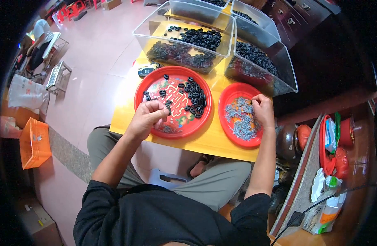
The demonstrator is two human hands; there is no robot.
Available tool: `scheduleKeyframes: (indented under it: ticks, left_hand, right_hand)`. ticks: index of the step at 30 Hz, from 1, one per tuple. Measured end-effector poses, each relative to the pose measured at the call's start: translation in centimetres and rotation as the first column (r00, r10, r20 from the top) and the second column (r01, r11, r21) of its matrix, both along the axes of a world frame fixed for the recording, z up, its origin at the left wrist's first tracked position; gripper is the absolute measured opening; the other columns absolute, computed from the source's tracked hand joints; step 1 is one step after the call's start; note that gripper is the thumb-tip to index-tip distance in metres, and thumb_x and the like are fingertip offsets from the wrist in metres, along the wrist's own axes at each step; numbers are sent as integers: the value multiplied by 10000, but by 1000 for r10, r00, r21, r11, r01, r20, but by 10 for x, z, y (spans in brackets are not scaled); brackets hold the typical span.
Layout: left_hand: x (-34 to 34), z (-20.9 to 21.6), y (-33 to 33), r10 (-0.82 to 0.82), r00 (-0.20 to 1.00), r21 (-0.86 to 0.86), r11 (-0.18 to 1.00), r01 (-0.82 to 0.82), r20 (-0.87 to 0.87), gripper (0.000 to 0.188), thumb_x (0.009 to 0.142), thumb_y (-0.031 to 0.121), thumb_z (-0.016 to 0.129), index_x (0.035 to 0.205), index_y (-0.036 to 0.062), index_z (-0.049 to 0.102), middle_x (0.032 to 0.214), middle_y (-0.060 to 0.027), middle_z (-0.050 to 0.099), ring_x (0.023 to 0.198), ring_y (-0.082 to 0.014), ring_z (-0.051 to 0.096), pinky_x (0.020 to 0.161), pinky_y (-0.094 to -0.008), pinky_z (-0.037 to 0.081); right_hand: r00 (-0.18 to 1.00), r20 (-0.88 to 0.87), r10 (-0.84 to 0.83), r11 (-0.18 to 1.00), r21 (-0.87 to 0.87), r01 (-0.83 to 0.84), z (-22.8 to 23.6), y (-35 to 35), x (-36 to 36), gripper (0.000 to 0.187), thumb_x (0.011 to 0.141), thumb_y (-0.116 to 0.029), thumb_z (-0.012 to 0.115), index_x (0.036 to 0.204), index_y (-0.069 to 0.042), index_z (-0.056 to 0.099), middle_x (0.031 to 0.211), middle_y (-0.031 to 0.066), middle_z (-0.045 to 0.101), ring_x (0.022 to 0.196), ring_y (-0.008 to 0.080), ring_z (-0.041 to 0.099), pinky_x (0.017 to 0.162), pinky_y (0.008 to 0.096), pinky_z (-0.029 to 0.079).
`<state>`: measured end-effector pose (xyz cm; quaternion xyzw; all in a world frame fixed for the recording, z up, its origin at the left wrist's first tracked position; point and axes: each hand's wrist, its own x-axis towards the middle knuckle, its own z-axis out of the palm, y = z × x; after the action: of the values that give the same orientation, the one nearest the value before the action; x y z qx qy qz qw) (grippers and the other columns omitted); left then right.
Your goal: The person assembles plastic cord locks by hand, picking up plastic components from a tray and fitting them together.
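- Narrow bare strip of yellow table parts left tray from right tray.
- Left hand pinches black piece; long axis unclear.
- Right hand: fingertips together, contents unclear.

A room that looks like a home, with a corner used for small-parts handwork. The domestic signs are a dark wooden drawer cabinet with ornate metal handles, red plastic stools far off on the pale tiled floor, and household odds and ends on a side shelf. The handwork shows on a yellow table: clear plastic bins of black oval pieces, and red trays, one strewn with small grey pieces.
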<state>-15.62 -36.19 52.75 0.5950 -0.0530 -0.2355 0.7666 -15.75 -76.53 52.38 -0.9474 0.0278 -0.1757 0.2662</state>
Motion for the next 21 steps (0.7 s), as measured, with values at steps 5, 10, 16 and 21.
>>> scheduleKeyframes:
  ticks: [5, 10, 16, 21]
  left_hand:
    - [0, -4, 10, -14, 1000, -68, 998, 13, -13, 101, 859, 104, 620, 765, 76, 594, 635, 20, 578, 498, -18, 484, 459, -158, 372]
    - [-2, -8, 10, 8, 1000, -92, 996, -7, 8, 128, 883, 135, 609, 768, 80, 589, 654, 25, 578, 524, -20, 485, 487, -155, 384]
    - [-12, -5, 10, 26, 999, -68, 997, -28, -31, 112, 898, 130, 597, 809, 62, 608, 693, 1, 615, 563, -41, 538, 517, -165, 429]
    - [-28, -5, -6, -25, 1000, -64, 998, 26, 12, 100, 900, 113, 583, 858, 34, 627, 699, -5, 630, 564, -47, 553, 505, -176, 437]
  right_hand:
    - [985, -154, 82, 946, 322, -28, 43, 5, 2, 111, 861, -111, 584, 813, -15, 611, 609, 13, 555, 446, 75, 500, 367, 236, 411]
    - [974, 189, -125, 846, 533, 5, 102, -13, 33, 140, 872, -125, 613, 935, -2, 632, 689, 34, 598, 519, 88, 548, 433, 214, 458]
    - [879, 430, -207, 942, 329, 60, 102, 36, 26, 228, 899, -67, 574, 1105, 31, 590, 828, 56, 621, 655, 82, 570, 546, 211, 486]
    - [972, 59, 227, 810, 542, -222, 60, 162, -50, 92, 887, -42, 579, 947, -19, 644, 773, 20, 612, 612, 63, 556, 503, 196, 466]
